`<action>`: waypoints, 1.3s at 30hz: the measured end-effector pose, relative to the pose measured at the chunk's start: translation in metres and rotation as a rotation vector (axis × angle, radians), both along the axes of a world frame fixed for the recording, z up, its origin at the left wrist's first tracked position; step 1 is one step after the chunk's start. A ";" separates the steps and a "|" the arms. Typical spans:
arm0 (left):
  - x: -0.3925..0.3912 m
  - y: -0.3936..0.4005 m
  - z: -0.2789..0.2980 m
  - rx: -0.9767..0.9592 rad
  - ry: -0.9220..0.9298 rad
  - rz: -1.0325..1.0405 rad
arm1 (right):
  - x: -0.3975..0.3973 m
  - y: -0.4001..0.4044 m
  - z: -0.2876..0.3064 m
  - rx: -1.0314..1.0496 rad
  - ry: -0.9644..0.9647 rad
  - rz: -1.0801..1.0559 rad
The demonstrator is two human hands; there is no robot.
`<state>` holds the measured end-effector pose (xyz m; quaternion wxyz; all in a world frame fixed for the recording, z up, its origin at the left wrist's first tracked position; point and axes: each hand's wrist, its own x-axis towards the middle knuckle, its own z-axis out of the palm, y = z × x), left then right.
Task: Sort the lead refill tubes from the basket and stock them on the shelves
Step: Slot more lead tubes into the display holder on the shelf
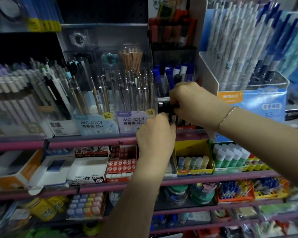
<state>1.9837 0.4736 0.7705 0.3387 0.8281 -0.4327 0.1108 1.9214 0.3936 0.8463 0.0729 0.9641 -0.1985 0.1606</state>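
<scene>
Top shelf (91, 140), pink-edged, far left: pale lilac and white pens (12, 93) racked upright in a clear case.

Next along: two clear display boxes of mechanical pencils. The blue-labelled box (95, 124) reads MG-1001 with a yellow 0.7 mm tag; the lilac-labelled box (131, 122) reads MG-1001 with a 0.5 mm tag.

Centre: my left hand (156, 134) is raised at the shelf edge, fingers curled up around the lower end of the lead refill tubes (163, 107). These are small, dark, nearly black pieces with pale bands at their tops, standing side by side in a row at the front of the top shelf, just right of the 0.5 mm box. Most of them are hidden behind my hands, so I cannot count them.

My right hand (191, 103), a thin bracelet (226, 116) on its wrist, is clenched over the same dark tubes from above and the right.

Behind: blue-capped markers (175, 71) upright in a dark rack.

Below right: a yellow box of glue sticks (193, 162), then white-capped green glue sticks (229, 157).

Far right: white and blue pens (244, 48) in a blue display stand.
</scene>
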 end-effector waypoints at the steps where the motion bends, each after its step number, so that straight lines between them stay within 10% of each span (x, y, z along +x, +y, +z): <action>1: 0.001 0.003 -0.002 -0.022 0.022 -0.028 | -0.001 -0.001 -0.001 -0.003 -0.010 0.007; 5: 0.004 0.023 -0.010 -0.208 0.451 -0.234 | -0.009 -0.002 -0.002 0.051 -0.197 0.000; 9: 0.007 0.055 -0.012 -0.533 1.593 -0.599 | -0.030 0.016 0.004 0.545 -0.457 0.062; 12: 0.006 0.071 -0.009 -0.478 1.809 -0.734 | -0.039 0.036 -0.002 0.895 -0.320 0.229; 22: -0.004 0.073 -0.022 -0.437 1.615 -0.613 | -0.043 0.047 -0.042 0.845 -0.411 0.132; 27: 0.002 0.070 -0.030 -0.162 0.969 -0.394 | -0.045 0.034 -0.041 0.874 -0.547 0.072; 32: 0.008 0.046 -0.026 -0.091 0.135 -0.164 | -0.037 0.009 -0.001 0.367 -0.531 0.025; 39: 0.012 0.018 -0.023 -0.095 0.189 -0.235 | -0.013 -0.002 0.007 0.134 -0.161 0.046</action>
